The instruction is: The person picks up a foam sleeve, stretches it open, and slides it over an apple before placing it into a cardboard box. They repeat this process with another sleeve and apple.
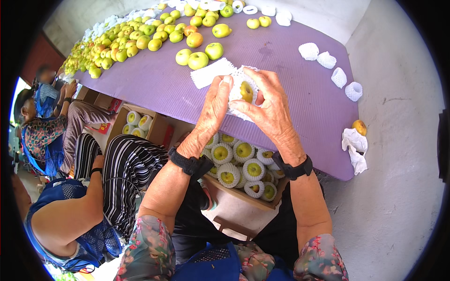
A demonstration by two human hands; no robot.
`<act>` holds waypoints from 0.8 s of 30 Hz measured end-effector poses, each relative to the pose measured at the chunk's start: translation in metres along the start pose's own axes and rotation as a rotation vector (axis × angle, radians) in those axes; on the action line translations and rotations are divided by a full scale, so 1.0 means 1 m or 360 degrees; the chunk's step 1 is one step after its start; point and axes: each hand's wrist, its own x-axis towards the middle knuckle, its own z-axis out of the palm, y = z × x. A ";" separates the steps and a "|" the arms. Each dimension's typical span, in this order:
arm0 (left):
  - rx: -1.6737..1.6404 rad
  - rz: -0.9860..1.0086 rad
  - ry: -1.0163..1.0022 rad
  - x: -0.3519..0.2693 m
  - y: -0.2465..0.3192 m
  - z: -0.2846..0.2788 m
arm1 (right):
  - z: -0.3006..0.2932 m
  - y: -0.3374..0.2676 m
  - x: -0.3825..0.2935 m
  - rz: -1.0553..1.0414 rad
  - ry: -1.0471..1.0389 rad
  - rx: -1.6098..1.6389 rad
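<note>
Over the table's near edge, both my hands are around a yellow-green apple [246, 92] wrapped in a white foam net [236, 86]. My left hand [217, 100] grips the net's left side, its thumb pointing up. The fingers of my right hand [270, 103] curve around the right side, with the thumb across the front. Part of the apple shows through the net's opening; the rest is covered. A flat foam net [212, 73] lies just behind my left hand. Beyond it sit three bare green apples [198, 60].
Many loose apples [123, 42] cover the far left of the purple-matted table [281, 52]. Foam nets [326, 60] line its right side by the wall [393, 140]. Below the near edge stands a cardboard box [242, 196] of netted apples. Co-workers [70, 210] sit at left, close to my arm.
</note>
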 end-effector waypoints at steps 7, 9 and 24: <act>0.0178 -0.0128 -0.0152 0.002 0.000 -0.008 | -0.011 0.011 0.006 0.0346 -0.0150 0.0292; 0.0123 -0.0177 -0.0279 0.004 -0.005 -0.010 | -0.011 0.019 0.006 0.0353 -0.0216 0.0348; -0.1106 -0.0259 0.0005 0.002 0.019 0.004 | 0.011 0.019 0.000 0.0498 0.0122 0.1269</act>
